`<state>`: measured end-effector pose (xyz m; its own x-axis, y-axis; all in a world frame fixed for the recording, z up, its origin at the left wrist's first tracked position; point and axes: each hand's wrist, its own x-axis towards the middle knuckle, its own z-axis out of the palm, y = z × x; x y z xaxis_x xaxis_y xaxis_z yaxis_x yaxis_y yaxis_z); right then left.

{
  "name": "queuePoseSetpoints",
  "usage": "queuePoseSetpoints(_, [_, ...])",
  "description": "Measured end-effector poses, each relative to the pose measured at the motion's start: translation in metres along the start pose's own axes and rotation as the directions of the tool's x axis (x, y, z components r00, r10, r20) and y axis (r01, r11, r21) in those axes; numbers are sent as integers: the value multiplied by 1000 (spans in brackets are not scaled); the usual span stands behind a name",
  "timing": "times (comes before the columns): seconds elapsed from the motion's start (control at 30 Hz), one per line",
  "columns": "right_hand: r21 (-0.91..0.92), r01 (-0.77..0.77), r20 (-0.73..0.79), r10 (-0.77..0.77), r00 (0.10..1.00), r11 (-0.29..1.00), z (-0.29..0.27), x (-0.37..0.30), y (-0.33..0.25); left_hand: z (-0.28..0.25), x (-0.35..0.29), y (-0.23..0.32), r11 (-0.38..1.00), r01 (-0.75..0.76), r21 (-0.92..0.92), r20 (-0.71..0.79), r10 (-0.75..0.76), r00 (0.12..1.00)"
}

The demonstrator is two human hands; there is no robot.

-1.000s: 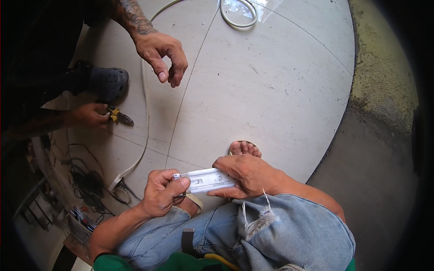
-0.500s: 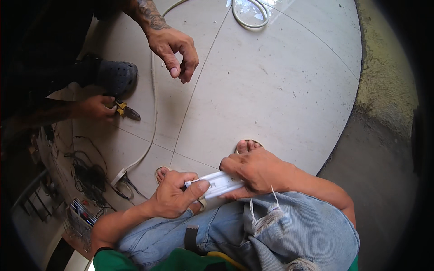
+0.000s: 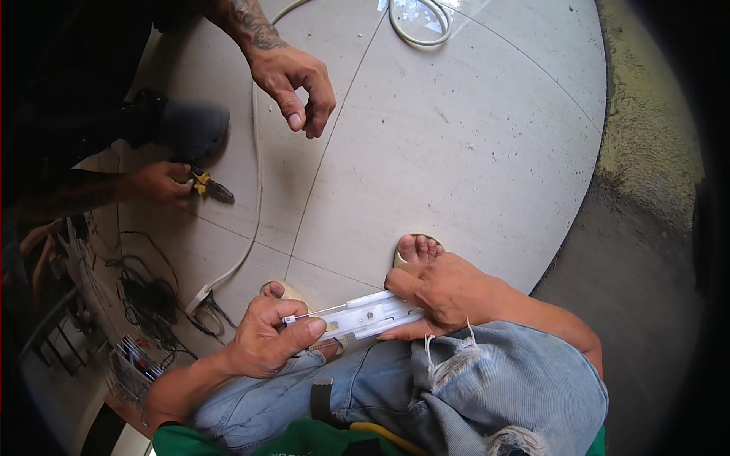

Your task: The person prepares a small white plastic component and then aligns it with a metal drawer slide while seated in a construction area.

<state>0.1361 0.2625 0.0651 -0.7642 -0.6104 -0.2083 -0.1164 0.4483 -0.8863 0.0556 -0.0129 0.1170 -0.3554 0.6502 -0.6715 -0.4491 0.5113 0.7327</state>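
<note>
Above my jeans I hold a long white plastic housing [image 3: 372, 314] between my two hands. It has raised rails along its length and a small metal piece in the middle. My left hand [image 3: 270, 334] is closed on its left end, thumb on top, where a thin metal rod or wire runs along the upper edge. My right hand [image 3: 449, 292] grips the other end, thumb below and fingers curled over it, hiding that end. What exact part this is I cannot tell.
At the left a co-worker's hand [image 3: 160, 185] holds yellow-handled pliers [image 3: 211, 187]; the co-worker's other hand [image 3: 293, 83] hangs over the tiled floor [image 3: 426, 167]. A white cable [image 3: 257, 182] crosses the tiles to a white plug or socket [image 3: 199, 296]. Dark cords [image 3: 148, 304] lie near a wire rack [image 3: 133, 365].
My left hand has shifted left and slightly down along the housing, uncovering more of it. My right hand moved slightly right. The co-worker's hands stay nearly still.
</note>
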Motion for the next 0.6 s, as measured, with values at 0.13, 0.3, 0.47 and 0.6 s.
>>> queuePoseSetpoints(0.13, [-65,28,-36,-31,999,997,4,2,-2,-3,3,-6,999,-23,37,2,23,1000])
queuePoseSetpoints(0.3, [-86,17,-56,-22,998,996,8,4,-1,-4,11,-17,993,-100,58,5,100,995])
queuePoseSetpoints(0.47, [-65,1,-45,-4,999,998,9,4,-1,-5,12,-23,996,-86,7,27,86,996])
queuePoseSetpoints(0.6, [-20,-1,-79,-1,997,1000,13,3,3,0,13,-16,967,110,-230,69,-96,993])
